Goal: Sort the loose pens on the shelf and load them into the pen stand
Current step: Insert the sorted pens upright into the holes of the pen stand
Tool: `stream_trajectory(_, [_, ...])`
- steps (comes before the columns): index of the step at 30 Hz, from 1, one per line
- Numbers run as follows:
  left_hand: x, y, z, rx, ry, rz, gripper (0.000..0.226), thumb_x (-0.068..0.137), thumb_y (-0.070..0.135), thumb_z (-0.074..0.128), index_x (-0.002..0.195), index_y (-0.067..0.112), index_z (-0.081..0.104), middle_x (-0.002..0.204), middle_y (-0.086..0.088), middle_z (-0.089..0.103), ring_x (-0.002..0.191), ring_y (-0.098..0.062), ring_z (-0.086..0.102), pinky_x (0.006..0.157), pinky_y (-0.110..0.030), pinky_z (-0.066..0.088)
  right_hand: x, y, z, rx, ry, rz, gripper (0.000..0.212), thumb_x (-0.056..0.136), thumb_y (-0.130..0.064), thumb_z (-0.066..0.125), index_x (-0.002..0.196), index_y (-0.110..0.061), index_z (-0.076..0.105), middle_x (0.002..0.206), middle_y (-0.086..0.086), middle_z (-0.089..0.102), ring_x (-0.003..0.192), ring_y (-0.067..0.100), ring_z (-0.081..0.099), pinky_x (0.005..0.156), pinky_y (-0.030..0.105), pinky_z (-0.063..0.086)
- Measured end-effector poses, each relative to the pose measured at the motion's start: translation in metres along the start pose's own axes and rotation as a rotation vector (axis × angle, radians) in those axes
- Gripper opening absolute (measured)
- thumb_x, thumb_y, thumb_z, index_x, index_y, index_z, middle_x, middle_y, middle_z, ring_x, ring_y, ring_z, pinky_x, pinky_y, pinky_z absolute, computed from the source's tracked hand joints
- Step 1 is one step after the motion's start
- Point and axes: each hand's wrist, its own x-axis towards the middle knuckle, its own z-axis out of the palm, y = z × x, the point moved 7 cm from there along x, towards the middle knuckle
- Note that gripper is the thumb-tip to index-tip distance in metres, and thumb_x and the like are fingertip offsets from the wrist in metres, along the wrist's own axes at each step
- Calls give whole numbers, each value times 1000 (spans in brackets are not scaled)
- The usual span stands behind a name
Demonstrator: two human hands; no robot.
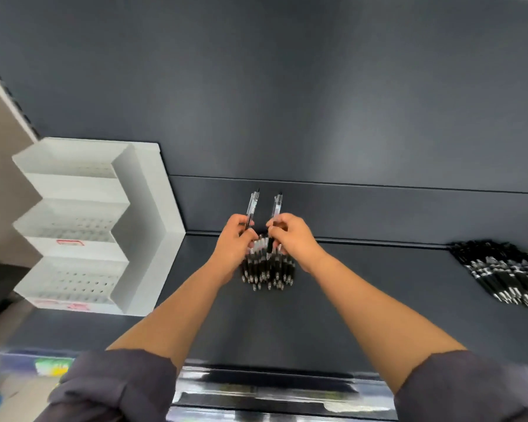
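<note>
Reading labels: red stickers on the white pen stand, at the left; too blurred to read.
Left hand: fingers curled round an upright left pen.
Right hand: pinches the right pen, also upright, just beside.
Pen pile: mid-shelf, under both hands.
Second pile: far right.

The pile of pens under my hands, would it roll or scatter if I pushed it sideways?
Probably scatter: the pile of pens is loose, with nothing binding it, and the dark shelf looks smooth. Slim barrels would likely roll sideways. Each seems stiff and light: the left hand and right hand hold unbent pens upright.
</note>
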Motion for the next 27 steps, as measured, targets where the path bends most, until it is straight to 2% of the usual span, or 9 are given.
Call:
stream_trajectory(2, [-11,9,-23,11,58,43,12,96,8,41,102,17,48,76,2,54,57,-3,45,52,-10,36,-4,-20,19,40,-44,-48,23,88,-2,56,108,-12,50,75,4,57,53,11,54,44,21,36])
stream_trajectory(4, [-20,19,-49,13,106,90,17,101,20,34,104,22,51,75,4,55,57,1,45,51,-11,34,-6,-39,39,74,-98,-68,29,86,-2,58,109,-15,46,72,4,56,55,11,55,43,23,36])
stream_trajectory(9, [-38,42,-128,-21,315,164,29,101,15,32,87,25,56,70,2,50,57,-7,43,50,-13,34,-3,-100,99,123,-180,-138,4,95,-18,49,97,-16,47,73,4,64,49,10,51,42,22,40])
stream_trajectory(12, [-43,49,-175,-22,351,174,21,100,13,36,92,20,54,78,-2,55,63,-12,56,56,-22,47,0,-139,137,120,-211,-215,15,96,-25,47,98,-10,49,76,3,61,47,9,52,41,22,40])
stream_trajectory(15, [-42,59,-226,12,407,226,14,99,12,39,102,10,52,85,-6,55,72,-19,63,65,-34,58,6,-173,173,20,-221,-343,12,95,-19,49,87,-11,50,77,-4,53,48,3,54,40,19,39])
stream_trajectory(18, [-35,64,-281,-31,465,282,18,98,6,41,110,12,51,82,-6,50,69,-18,62,66,-36,59,20,-201,209,5,-189,-387,7,93,-11,51,89,-17,48,80,-6,54,50,3,56,39,19,39])
stream_trajectory(21, [-24,65,-333,-64,476,308,21,96,2,41,102,19,51,80,-6,52,67,-15,60,66,-30,57,35,-221,245,46,-172,-367,12,90,-8,49,93,-19,44,79,-3,57,49,5,59,41,21,41])
stream_trajectory(23, [-14,65,-364,-13,476,332,25,95,0,43,93,24,51,82,-5,58,73,-15,61,70,-29,53,45,-232,269,72,-160,-352,12,90,-7,47,92,-18,44,79,-2,57,51,5,61,42,21,42])
stream_trajectory(27, [7,61,-406,80,485,345,26,91,1,53,87,27,51,93,-8,64,91,-19,62,87,-37,50,63,-242,301,16,-102,-353,8,93,-8,42,94,-14,47,81,-2,56,57,5,62,43,19,46])
